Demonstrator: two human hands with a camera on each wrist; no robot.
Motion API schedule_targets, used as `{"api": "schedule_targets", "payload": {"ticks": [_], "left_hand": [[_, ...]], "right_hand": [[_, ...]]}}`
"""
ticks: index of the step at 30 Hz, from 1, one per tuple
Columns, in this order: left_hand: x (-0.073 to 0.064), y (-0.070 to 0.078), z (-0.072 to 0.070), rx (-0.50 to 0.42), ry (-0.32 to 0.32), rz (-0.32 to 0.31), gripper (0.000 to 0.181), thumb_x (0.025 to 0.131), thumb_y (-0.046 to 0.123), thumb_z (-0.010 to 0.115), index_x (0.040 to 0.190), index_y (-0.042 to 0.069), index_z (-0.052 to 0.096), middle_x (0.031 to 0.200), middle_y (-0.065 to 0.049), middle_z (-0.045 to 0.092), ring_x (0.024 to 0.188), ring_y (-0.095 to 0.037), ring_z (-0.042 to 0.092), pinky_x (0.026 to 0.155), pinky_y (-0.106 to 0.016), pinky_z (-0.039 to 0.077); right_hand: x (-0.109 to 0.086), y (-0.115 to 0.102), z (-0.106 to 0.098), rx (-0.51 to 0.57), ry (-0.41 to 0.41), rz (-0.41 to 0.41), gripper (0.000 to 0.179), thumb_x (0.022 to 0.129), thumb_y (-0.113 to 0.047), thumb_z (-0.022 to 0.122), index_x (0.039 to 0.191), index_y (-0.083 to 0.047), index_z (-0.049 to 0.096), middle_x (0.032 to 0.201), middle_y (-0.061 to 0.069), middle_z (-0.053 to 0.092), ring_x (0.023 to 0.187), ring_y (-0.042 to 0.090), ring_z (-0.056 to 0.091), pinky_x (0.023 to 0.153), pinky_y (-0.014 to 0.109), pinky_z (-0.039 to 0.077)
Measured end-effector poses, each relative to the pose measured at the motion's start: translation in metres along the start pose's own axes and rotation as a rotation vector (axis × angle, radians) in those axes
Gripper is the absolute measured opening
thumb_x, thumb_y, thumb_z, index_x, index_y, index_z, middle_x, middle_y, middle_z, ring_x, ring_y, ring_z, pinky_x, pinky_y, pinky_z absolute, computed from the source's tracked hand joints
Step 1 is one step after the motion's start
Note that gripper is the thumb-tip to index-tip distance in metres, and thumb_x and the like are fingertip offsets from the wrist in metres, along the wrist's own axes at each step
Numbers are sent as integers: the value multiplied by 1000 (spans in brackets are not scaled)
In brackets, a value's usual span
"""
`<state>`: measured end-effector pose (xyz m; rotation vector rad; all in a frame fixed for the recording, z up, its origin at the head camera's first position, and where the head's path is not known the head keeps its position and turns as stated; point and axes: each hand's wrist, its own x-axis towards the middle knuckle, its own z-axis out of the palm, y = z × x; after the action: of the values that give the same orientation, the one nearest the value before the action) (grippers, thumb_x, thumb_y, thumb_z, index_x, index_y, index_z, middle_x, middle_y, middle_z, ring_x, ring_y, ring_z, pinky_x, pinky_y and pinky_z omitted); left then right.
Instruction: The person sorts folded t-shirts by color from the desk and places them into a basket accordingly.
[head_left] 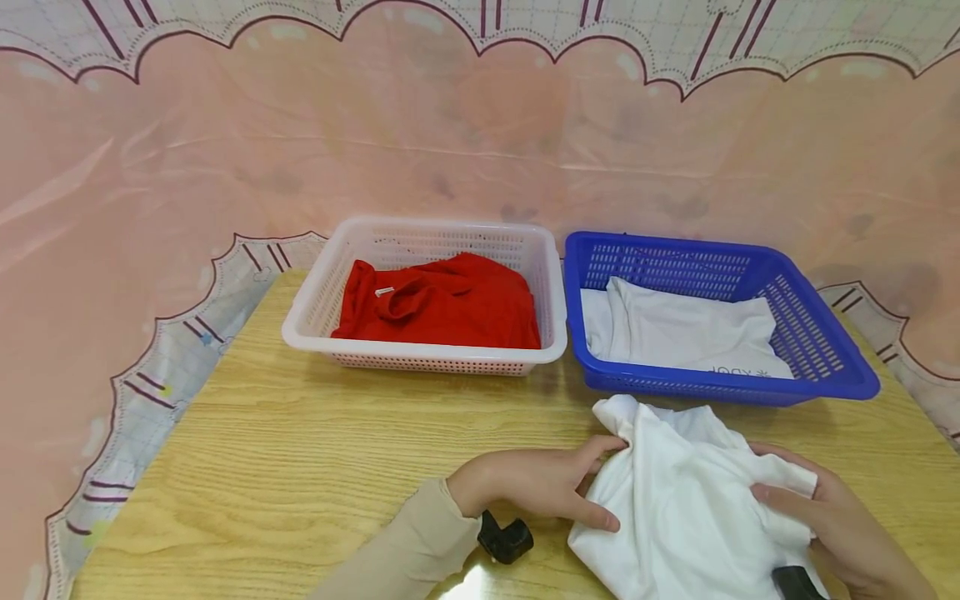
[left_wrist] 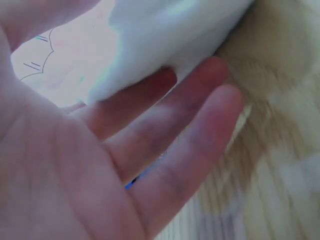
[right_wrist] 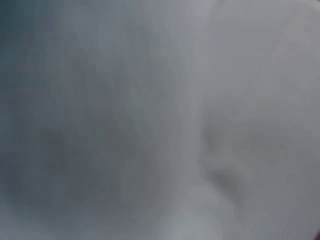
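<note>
- Before the blue plastic basket, near the table's right side, lies the rumpled white garment; its upper edge comes just beside the basket's front, and its lower part runs off the bottom of the head view.
- At the garment's left edge, the left hand touches the cloth without clasping it: thumb and forefinger spread wide, the other fingers extended, as the left wrist view shows.
- At the garment's right edge, the right hand pinches the fabric, thumb on top and fingers beneath; blurred pale cloth fills most of the right wrist view.
- Leftward of the beige sleeve, a broad stretch of wooden table offers room as far as the scalloped border of the pink patterned sheet; to the right of the right hand, only a narrower strip shows.
- Along the far side, the white plastic basket stands next to the blue one, their rims leaving hardly any gap.
- Within the white rim sits a red garment bearing a small white label; within the blue rim lies a folded, printed white cloth, with bare basket floor hardly visible.
</note>
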<state>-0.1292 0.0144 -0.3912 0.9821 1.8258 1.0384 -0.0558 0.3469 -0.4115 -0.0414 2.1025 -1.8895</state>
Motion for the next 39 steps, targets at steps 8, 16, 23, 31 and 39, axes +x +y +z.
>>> {"api": "schedule_targets", "payload": {"ticks": [8,16,23,31,39], "left_hand": [[6,4,3,-364,-8,75,74,83,10,62,135,28,13,122,12,44,100,-2,52,80,-20,44],[12,3,2,-176,38,124,35,83,17,64,113,17,46,96,9,55,87,-1,54,74,-19,46],[15,5,13,-172,0,31,15,85,25,61,98,20,56,81,9,59,68,-5,57,62,-26,50],[26,9,29,-55,451,75,31,79,41,64,103,22,57,89,15,58,81,3,54,70,-16,43],[31,23,20,64,869,253,10,82,23,63,78,14,65,72,9,62,65,5,51,57,-11,42]], "right_hand": [[-7,0,1,244,14,-188,44,88,14,37,117,-13,56,102,-1,60,85,13,60,63,35,52],[-13,-2,-4,411,190,-292,42,87,16,35,110,-10,58,98,2,58,82,14,59,62,31,52],[-19,-6,-6,488,269,-372,41,85,20,34,107,-5,59,97,4,56,79,16,58,61,30,52],[-22,-6,-3,507,264,-380,41,85,20,33,108,-4,57,99,4,55,80,16,58,63,30,52],[-18,-8,-3,564,263,-336,48,88,15,33,126,-12,47,115,-1,46,90,16,57,69,32,51]]}}
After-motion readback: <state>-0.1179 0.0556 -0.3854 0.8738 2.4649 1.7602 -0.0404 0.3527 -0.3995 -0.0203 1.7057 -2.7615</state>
